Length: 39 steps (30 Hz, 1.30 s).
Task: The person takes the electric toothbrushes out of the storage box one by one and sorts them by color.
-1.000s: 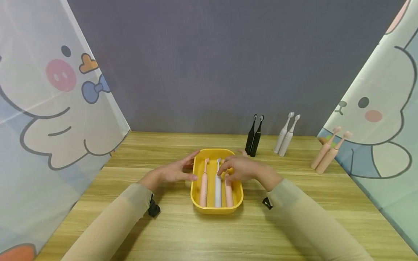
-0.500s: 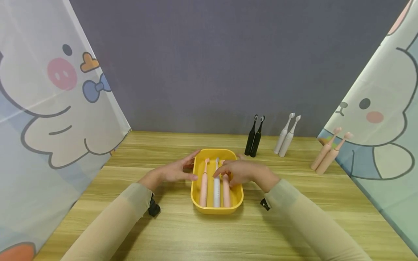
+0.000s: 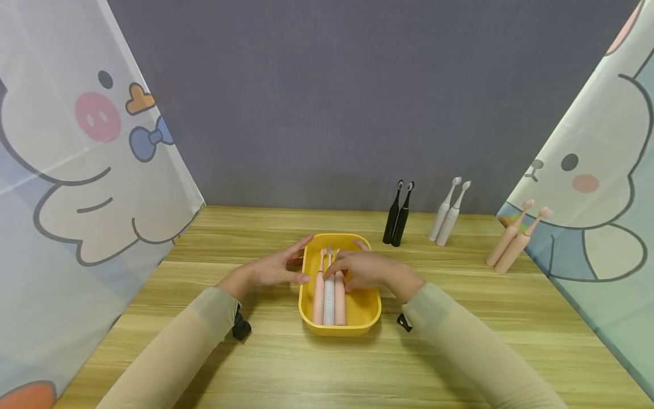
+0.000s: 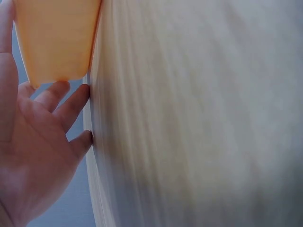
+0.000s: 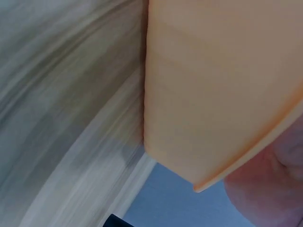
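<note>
A yellow tray (image 3: 368, 312) on the table holds three electric toothbrushes side by side: a pink toothbrush (image 3: 318, 301) at left, a white toothbrush (image 3: 328, 307) in the middle and another pink toothbrush (image 3: 340, 309) at right. My right hand (image 3: 369, 269) reaches over the tray's right rim. Its bent index finger and thumb span the white toothbrush and the right pink one, covering their necks. My left hand (image 3: 273, 268) steadies the tray from the left, thumb at the left rim, fingers spread. In the left wrist view, the fingertips of the left hand (image 4: 42, 142) meet the tray's end wall (image 4: 59, 42).
Two black toothbrushes (image 3: 395, 218) stand upright at the back, with two white toothbrushes (image 3: 448, 215) to their right. Farther right are two pink toothbrushes (image 3: 513, 241). A grey wall (image 3: 327, 113) closes off the table's back, with printed cloths on both sides.
My right hand has moved left inside the tray. The white toothbrush and the right pink one have slid left with it, up against the left pink one. The left hand stays put.
</note>
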{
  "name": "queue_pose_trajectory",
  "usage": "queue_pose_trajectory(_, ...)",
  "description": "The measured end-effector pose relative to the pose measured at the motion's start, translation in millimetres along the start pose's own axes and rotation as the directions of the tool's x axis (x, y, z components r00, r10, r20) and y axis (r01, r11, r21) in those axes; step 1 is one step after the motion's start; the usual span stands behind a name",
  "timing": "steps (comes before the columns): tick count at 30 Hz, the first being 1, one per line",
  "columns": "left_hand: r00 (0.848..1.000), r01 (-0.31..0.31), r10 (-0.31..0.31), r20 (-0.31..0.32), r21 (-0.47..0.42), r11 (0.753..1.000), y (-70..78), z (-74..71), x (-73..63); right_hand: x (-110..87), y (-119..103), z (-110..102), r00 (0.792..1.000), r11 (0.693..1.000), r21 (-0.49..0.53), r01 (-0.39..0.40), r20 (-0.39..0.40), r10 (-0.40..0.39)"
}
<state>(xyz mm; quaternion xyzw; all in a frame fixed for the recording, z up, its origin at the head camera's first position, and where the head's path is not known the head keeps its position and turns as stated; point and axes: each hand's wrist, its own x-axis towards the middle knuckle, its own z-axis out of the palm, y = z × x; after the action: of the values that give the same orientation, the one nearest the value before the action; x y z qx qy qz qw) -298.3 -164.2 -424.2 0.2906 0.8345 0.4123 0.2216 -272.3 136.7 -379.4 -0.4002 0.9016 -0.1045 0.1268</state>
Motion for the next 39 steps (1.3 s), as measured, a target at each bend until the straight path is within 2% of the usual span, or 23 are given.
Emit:
queue_pose_trajectory(8, 1.0, 0.001, -0.001, 0.001, 0.01, 1.0, 2.4, -0.4, 0.4, -3.2, 2.2, 1.9, 0.999, 1.0, -0.012, 0.006, -0.046, -0.007)
queue_pose_trajectory(16, 1.0, 0.003, -0.003, -0.004, 0.025, 1.0, -1.6, -0.2, 0.2, -1.8, 5.4, 3.2, 0.992, 0.996, -0.018, -0.086, -0.092, 0.084)
queue_pose_trajectory(23, 1.0, 0.016, -0.015, -0.013, 0.034, 0.999, -0.7, 0.4, 0.0, 2.3, 9.6, 11.6, 0.991, 0.988, -0.119, -0.102, -0.1, 0.09)
queue_pose_trajectory(27, 1.0, 0.015, -0.014, -0.012, 0.036, 0.999, -0.4, 0.5, 0.3, 3.4, 11.8, 15.6, 0.989, 0.984, -0.144, -0.106, -0.12, 0.089)
queue_pose_trajectory(32, 1.0, 0.019, -0.018, -0.021, 0.034, 0.999, 0.2, 0.5, -0.5, 4.7, 15.4, 18.0, 0.987, 0.987, -0.125, -0.096, -0.141, 0.078)
queue_pose_trajectory(39, 1.0, 0.017, -0.017, -0.015, 0.015, 1.0, 0.9, 1.3, -0.5, 2.8, 17.4, 19.5, 0.98, 0.996, -0.039, -0.075, -0.186, 0.066)
